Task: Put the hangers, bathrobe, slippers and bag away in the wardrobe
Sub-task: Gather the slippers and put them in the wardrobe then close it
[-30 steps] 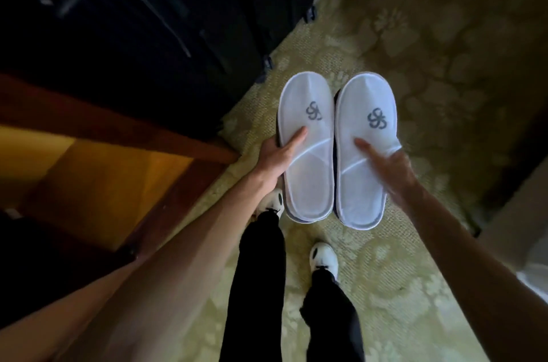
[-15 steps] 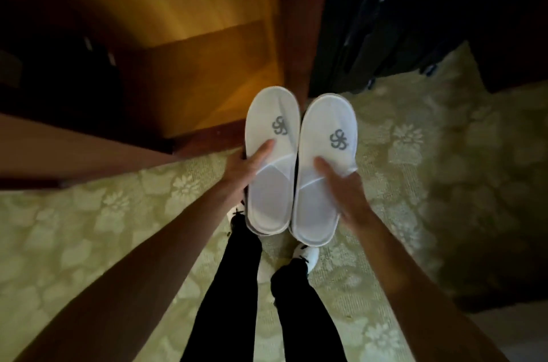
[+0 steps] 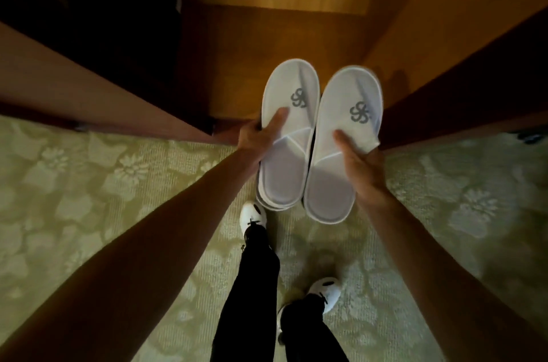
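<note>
Two stacks of white slippers with a grey logo are held side by side in the air, toes pointing at the open wardrobe [image 3: 267,44]. My left hand [image 3: 258,136] grips the left slippers [image 3: 292,124] at their outer edge, thumb on top. My right hand [image 3: 360,160] grips the right slippers [image 3: 344,130] at their outer edge, thumb on top. The toes hang over the wooden wardrobe floor. The hangers, the bathrobe and the bag are out of view.
The wardrobe's open doors [image 3: 98,95] flank the opening, left one and right one [image 3: 462,89]. A dark compartment [image 3: 89,6] lies at the upper left. I stand on green floral carpet [image 3: 89,183] in white shoes [image 3: 253,218].
I have turned to face the wardrobe straight on. The slippers moved forward with my hands and now reach over its floor. The dark suitcase has left the view.
</note>
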Tool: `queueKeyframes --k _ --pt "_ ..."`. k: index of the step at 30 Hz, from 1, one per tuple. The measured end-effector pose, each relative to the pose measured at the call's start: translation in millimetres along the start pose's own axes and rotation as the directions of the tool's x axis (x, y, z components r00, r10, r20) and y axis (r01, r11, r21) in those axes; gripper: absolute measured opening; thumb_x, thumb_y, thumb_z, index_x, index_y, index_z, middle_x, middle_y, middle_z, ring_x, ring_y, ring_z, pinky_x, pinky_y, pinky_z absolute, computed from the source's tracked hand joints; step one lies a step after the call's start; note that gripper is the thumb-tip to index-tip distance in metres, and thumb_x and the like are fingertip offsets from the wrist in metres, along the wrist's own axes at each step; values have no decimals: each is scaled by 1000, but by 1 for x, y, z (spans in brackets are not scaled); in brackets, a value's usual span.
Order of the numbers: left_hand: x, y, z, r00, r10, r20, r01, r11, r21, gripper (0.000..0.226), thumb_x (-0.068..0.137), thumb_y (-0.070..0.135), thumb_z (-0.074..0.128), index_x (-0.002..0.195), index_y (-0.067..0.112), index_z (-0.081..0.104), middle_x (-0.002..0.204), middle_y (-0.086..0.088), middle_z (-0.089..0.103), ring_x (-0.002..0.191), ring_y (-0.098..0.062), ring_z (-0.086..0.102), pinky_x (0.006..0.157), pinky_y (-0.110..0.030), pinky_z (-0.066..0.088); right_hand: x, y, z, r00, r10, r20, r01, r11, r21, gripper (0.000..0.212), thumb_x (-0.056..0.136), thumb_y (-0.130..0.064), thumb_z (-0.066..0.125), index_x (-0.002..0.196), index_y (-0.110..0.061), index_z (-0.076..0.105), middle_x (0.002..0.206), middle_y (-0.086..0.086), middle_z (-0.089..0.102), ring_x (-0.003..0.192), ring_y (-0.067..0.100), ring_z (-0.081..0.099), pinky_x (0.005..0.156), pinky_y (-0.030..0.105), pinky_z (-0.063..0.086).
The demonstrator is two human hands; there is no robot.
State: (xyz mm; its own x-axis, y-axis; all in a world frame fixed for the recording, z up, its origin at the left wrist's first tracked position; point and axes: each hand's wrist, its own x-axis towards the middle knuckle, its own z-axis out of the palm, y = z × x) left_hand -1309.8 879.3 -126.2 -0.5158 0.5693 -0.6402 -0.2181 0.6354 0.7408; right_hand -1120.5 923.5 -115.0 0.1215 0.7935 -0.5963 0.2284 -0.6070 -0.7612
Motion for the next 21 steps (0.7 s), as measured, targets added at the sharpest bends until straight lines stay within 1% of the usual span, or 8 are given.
queueKeyframes --k 2,6,9,11,14,15,17,21 --pt "46 8 6 998 60 -4 -60 998 -5 54 79 61 75 115 20 71 97 8 73 89 -15 72 78 -37 63 33 -11 26 996 -44 -82 36 995 -95 47 69 -52 85 103 -22 75 96 -6 76 87 8 73 80 31 61" --pt "138 15 28 970 242 -25 -240 969 63 51 80 64 71 118 30 66 98 6 74 87 -18 73 75 -44 63 112 -16 69 970 -140 -201 83 961 -265 68 72 -61 79 120 -13 70 114 3 73 104 16 69 83 20 50" --pt "204 18 47 934 356 -25 -353 932 84 55 85 58 70 130 28 60 110 5 72 93 -16 70 70 -33 60 175 -15 98 956 -179 -234 101 945 -310 76 73 -66 75 127 -13 64 123 8 70 115 24 66 87 24 46" --pt "247 16 64 935 356 -9 -355 934 30 55 87 53 71 134 26 58 114 6 69 96 -15 68 62 -18 53 220 -10 115 959 -156 -238 81 952 -296 77 72 -66 75 129 -15 63 124 8 69 116 25 65 85 23 43" --pt "315 6 98 929 368 22 -368 930 -20 49 91 47 70 134 25 60 110 8 70 94 -12 69 58 -13 53 295 0 137 954 -169 -248 91 951 -296 103 54 -90 66 127 -17 63 124 7 68 115 27 65 93 31 51" --pt "338 3 108 927 375 21 -374 927 -37 49 91 47 70 134 26 59 110 7 70 95 -13 69 62 -19 55 321 3 144 955 -178 -239 100 947 -306 104 54 -90 66 128 -16 62 126 8 67 117 28 64 95 35 52" --pt "388 -6 130 918 396 37 -393 917 -60 51 93 44 69 139 25 55 118 5 68 99 -15 67 71 -27 56 370 8 154 950 -246 -193 180 935 -306 86 66 -70 77 130 -15 61 128 8 66 120 28 62 96 35 51" --pt "465 -26 168 878 477 48 -473 878 -65 52 96 39 65 144 25 50 125 4 65 105 -15 64 74 -29 55 449 20 168 922 -365 -132 311 898 -312 82 76 -50 82 143 -18 50 140 7 59 131 29 53 99 28 41"
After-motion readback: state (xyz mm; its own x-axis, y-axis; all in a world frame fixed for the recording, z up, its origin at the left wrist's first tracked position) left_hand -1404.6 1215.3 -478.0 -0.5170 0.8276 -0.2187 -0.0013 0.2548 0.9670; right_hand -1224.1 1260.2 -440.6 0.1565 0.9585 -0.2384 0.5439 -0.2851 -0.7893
